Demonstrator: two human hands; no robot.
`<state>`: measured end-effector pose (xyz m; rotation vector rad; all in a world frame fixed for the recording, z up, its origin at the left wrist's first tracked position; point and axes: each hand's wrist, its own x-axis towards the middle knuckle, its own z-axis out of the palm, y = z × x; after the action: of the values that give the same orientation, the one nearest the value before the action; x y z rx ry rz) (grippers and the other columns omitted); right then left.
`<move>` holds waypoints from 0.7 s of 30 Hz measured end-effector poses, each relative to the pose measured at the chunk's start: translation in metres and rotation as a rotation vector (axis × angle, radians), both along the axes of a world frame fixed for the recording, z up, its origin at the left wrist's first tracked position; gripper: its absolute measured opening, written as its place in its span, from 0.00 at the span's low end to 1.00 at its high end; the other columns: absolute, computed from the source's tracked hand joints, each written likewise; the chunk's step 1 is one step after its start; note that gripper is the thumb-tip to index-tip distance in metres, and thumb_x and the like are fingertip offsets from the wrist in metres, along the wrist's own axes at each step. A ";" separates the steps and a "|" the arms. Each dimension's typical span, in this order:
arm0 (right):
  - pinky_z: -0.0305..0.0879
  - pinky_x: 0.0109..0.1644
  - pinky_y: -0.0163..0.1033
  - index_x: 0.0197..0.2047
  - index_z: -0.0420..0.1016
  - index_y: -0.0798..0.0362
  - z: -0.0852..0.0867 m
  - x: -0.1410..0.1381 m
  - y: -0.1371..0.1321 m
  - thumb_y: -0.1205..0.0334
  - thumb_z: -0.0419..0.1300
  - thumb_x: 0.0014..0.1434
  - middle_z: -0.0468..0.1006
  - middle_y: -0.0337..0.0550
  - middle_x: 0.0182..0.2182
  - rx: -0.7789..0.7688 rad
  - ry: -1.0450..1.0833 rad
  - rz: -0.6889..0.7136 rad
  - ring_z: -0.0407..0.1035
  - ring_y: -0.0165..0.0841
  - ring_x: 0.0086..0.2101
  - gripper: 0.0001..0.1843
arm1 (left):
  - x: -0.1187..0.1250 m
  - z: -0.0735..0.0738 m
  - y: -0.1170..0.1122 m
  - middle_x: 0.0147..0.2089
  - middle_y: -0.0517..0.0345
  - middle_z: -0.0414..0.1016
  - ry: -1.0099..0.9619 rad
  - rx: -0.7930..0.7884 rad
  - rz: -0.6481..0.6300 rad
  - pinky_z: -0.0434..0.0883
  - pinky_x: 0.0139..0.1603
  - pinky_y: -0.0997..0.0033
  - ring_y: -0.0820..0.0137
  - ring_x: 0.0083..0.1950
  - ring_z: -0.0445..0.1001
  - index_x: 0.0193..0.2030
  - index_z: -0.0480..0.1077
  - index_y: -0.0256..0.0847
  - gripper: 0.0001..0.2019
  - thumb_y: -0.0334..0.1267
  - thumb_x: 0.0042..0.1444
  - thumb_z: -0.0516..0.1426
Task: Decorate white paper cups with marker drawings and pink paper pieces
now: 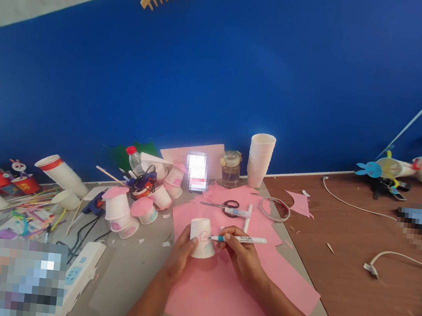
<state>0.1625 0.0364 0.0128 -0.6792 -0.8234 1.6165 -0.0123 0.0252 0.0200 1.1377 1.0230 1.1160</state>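
Observation:
A white paper cup (198, 249) stands upside down over pink paper (226, 295), with a pink outline and some blue marks drawn on its side. My left hand (181, 255) grips it from the left, fingers wrapped partly behind it. In my right hand (240, 254) is a white acrylic marker (251, 239) with a teal band; its tip points left at the drawing, and whether it touches the cup I cannot tell. Behind the cup lie scissors (230, 208) with dark handles, another marker (238, 213) and a white stick-like piece (247, 219).
At the back stand a stack of paper cups (259, 160), a lidded jar (230, 170) and a lit phone (196, 170). A tape ring (275, 210) lies right. Decorated cups (117, 208) and a power strip (84, 270) are left; a cable (404, 255) crosses the brown table.

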 end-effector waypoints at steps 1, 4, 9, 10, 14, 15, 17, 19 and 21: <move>0.59 0.35 0.36 0.30 0.75 0.51 0.000 0.000 0.000 0.50 0.65 0.52 0.70 0.37 0.21 0.003 -0.008 -0.001 0.63 0.29 0.28 0.13 | 0.000 0.000 0.000 0.49 0.52 0.73 0.000 0.000 -0.001 0.65 0.39 0.69 0.60 0.48 0.69 0.51 0.67 0.39 0.19 0.48 0.57 0.56; 0.59 0.35 0.36 0.30 0.75 0.51 0.000 0.000 0.000 0.49 0.65 0.52 0.70 0.37 0.22 0.012 -0.037 -0.009 0.63 0.30 0.28 0.13 | -0.001 -0.003 0.001 0.49 0.51 0.73 -0.009 0.004 -0.001 0.66 0.41 0.68 0.60 0.48 0.69 0.52 0.67 0.39 0.20 0.47 0.57 0.56; 0.59 0.36 0.37 0.30 0.75 0.51 0.000 0.000 0.000 0.49 0.64 0.53 0.70 0.37 0.22 0.024 -0.057 -0.015 0.64 0.30 0.28 0.14 | -0.001 -0.004 0.001 0.50 0.49 0.73 -0.026 0.003 -0.009 0.67 0.43 0.67 0.59 0.49 0.70 0.53 0.66 0.38 0.20 0.47 0.57 0.56; 0.59 0.37 0.37 0.30 0.75 0.51 0.000 -0.001 0.000 0.49 0.64 0.53 0.70 0.37 0.22 0.026 -0.064 -0.016 0.64 0.31 0.28 0.14 | -0.001 -0.004 0.001 0.50 0.49 0.73 -0.022 0.005 -0.007 0.67 0.43 0.67 0.59 0.49 0.70 0.54 0.66 0.39 0.20 0.47 0.57 0.56; 0.59 0.37 0.37 0.30 0.75 0.52 -0.001 -0.001 -0.001 0.49 0.64 0.54 0.71 0.38 0.22 0.040 -0.088 -0.010 0.64 0.31 0.29 0.14 | 0.000 -0.003 0.000 0.50 0.50 0.73 -0.010 0.008 -0.011 0.67 0.42 0.67 0.60 0.49 0.70 0.53 0.66 0.39 0.19 0.46 0.58 0.56; 0.59 0.36 0.37 0.30 0.75 0.52 -0.001 -0.001 -0.001 0.49 0.64 0.53 0.70 0.37 0.22 0.041 -0.090 -0.003 0.63 0.31 0.28 0.14 | 0.000 -0.003 0.000 0.49 0.50 0.73 -0.008 0.009 -0.011 0.67 0.43 0.67 0.60 0.48 0.70 0.53 0.66 0.39 0.19 0.46 0.58 0.55; 0.58 0.35 0.36 0.28 0.75 0.52 0.000 -0.001 -0.001 0.49 0.64 0.53 0.70 0.37 0.22 0.037 -0.082 0.010 0.63 0.30 0.28 0.14 | 0.000 -0.003 0.000 0.48 0.50 0.73 -0.002 0.010 -0.011 0.67 0.43 0.66 0.60 0.48 0.70 0.52 0.66 0.39 0.19 0.47 0.58 0.55; 0.58 0.35 0.36 0.28 0.75 0.52 0.000 -0.001 -0.001 0.50 0.64 0.53 0.70 0.37 0.21 0.029 -0.050 0.010 0.63 0.30 0.28 0.13 | 0.000 -0.003 0.000 0.48 0.50 0.73 -0.006 0.010 -0.011 0.66 0.43 0.66 0.60 0.48 0.70 0.53 0.66 0.39 0.19 0.46 0.59 0.55; 0.58 0.36 0.36 0.29 0.75 0.51 0.001 -0.001 0.000 0.50 0.64 0.53 0.70 0.37 0.22 0.015 -0.010 0.000 0.63 0.30 0.28 0.13 | 0.001 -0.003 0.000 0.48 0.50 0.73 -0.023 0.008 -0.012 0.66 0.43 0.66 0.60 0.48 0.69 0.53 0.66 0.39 0.19 0.46 0.59 0.55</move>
<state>0.1618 0.0359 0.0135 -0.6774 -0.8424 1.6064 -0.0117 0.0251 0.0173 1.1333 0.9934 1.1218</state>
